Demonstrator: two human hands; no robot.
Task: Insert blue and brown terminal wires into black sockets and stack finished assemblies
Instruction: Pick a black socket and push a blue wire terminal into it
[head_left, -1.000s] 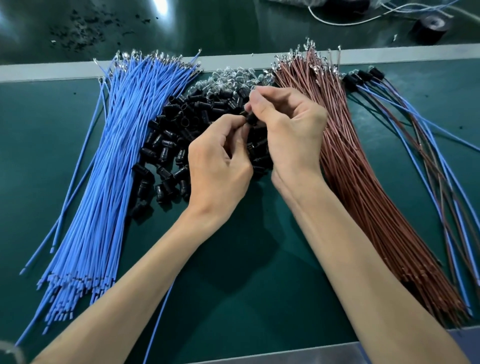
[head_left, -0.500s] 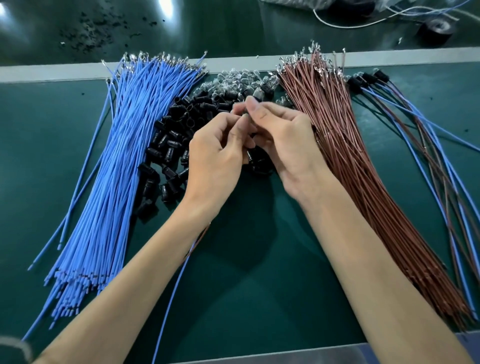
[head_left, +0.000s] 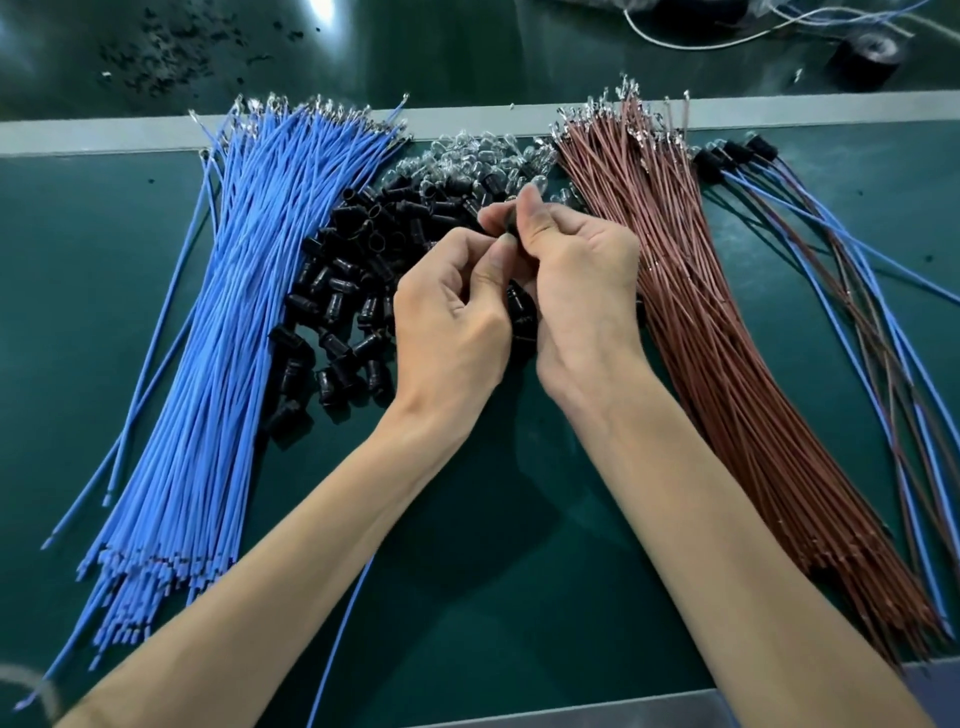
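Note:
A thick bundle of blue wires (head_left: 218, 332) lies at the left, a bundle of brown wires (head_left: 727, 364) at the right, and a heap of black sockets (head_left: 353, 291) between them. Over the heap my right hand (head_left: 576, 280) pinches a small black socket (head_left: 511, 223) at its fingertips. My left hand (head_left: 452, 312) meets it there, fingers curled and pinching a blue wire (head_left: 343, 623) that trails down under my left forearm. The wire's tip is hidden between the fingers. Finished assemblies (head_left: 831, 291) with black sockets lie fanned out at the far right.
Small clear glass bulbs (head_left: 478, 156) are piled behind the sockets. A grey strip (head_left: 104, 137) bounds the green mat (head_left: 493, 571) at the back. Beyond it sit black crumbs (head_left: 171, 52), a white cable (head_left: 701, 44) and a black tape roll (head_left: 867, 57).
Both hands have stayed together over the socket heap, shifting slightly. A loose blue wire now shows trailing under my left forearm; the brown strand glimpsed beside it half a second ago is not visible.

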